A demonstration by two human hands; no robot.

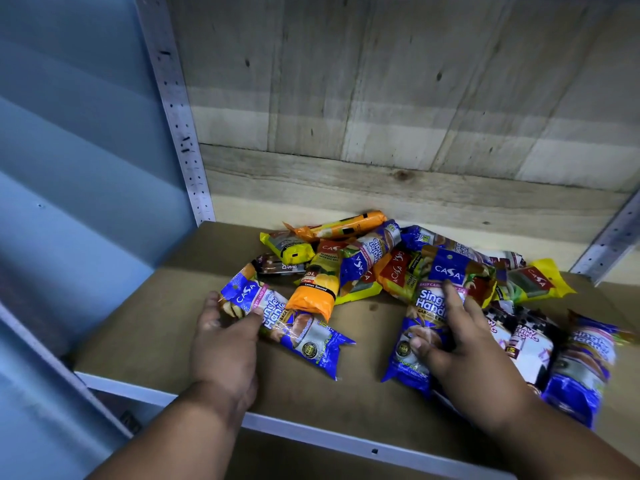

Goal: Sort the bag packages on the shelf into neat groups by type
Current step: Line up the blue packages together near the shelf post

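A loose heap of bag packages lies on the brown shelf board point(346, 386). My left hand point(225, 344) grips the near end of a blue Casa package point(298, 330) at the heap's left front. My right hand point(453, 341) closes on a second blue Casa package point(424, 306) in the middle front. Behind them lie an orange package point(315, 292), an orange roll point(349, 225), yellow packages point(536, 280) and more blue ones point(367, 258). A dark drawstring package point(523, 344) and another blue package point(581, 362) sit at the right.
The white metal front edge of the shelf point(311, 431) runs across the bottom. A perforated metal upright point(176, 109) stands at the left, another point(609, 244) at the right. A wooden board wall point(381, 98) closes the back. A blue wall point(69, 168) lies to the left.
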